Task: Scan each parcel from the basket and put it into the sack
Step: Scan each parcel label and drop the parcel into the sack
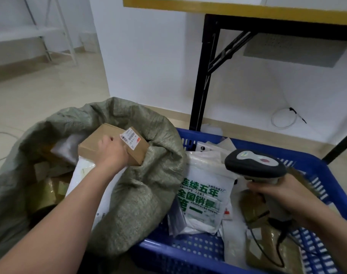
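Gripping a cardboard box (103,135), the left hand (111,153) has its fingers curled over the box's near edge. The box sits tilted at the open mouth of the green sack (145,194), its far corner touching the rim. More parcels lie inside. The sack's right side leans on the blue basket (327,175). Right hand (283,196) fingers wrap the scanner (253,163) handle above the basket, over a white mailer (202,196) and brown parcels (267,248). Open floor (50,95) lies left; a black table leg (200,76) stands just behind.
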